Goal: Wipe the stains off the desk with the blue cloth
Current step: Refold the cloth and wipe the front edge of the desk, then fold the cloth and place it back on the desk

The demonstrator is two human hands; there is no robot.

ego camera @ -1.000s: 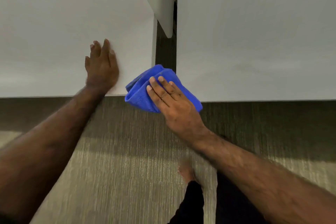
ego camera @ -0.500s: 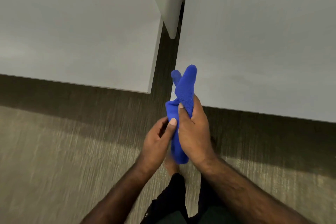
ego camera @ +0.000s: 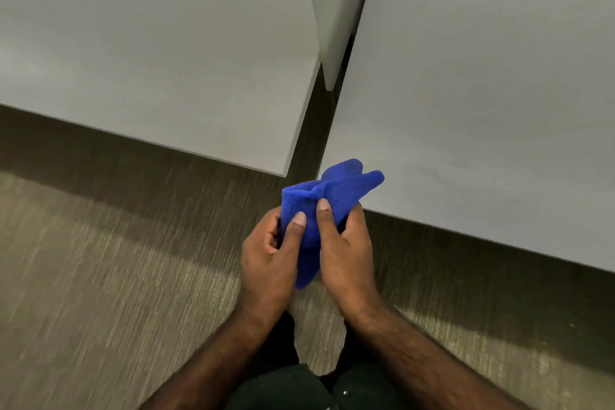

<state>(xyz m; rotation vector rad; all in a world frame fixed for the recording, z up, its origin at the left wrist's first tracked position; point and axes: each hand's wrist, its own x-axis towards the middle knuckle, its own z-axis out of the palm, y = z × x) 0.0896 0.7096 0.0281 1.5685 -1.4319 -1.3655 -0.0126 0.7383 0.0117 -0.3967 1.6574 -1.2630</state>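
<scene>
Grey-brown carpet (ego camera: 100,293) fills the lower half of the head camera's view, streaked and slightly blurred toward the left edge. Two pale grey desk tops sit above it, seen from overhead. One desk (ego camera: 149,43) spreads across the upper left, cut off by the top and left edges. A second desk (ego camera: 482,93) covers the upper right, cut off at the top and right. A narrow strip of carpet separates them, and a pale upright panel (ego camera: 332,10) stands in that gap, its top out of frame. On the right desk, near its front edge, faint darker smudges (ego camera: 466,163) may be stains, though they are too dim to be sure.

Both hands meet in the middle of the view, in front of the right desk's near corner, holding a bunched blue cloth (ego camera: 332,196) between them. The left hand (ego camera: 269,263) is curled round the cloth's left side, thumb pressed on the front, its other fingers hidden behind the fabric. The right hand (ego camera: 346,253) grips the right side the same way, thumb on top. The cloth's upper folds overlap the desk corner in the picture; whether they touch it cannot be told. Its lower end hangs between the palms.

Bare forearms run off the bottom edge, and dark trousers (ego camera: 283,386) show between them, partly hidden.
</scene>
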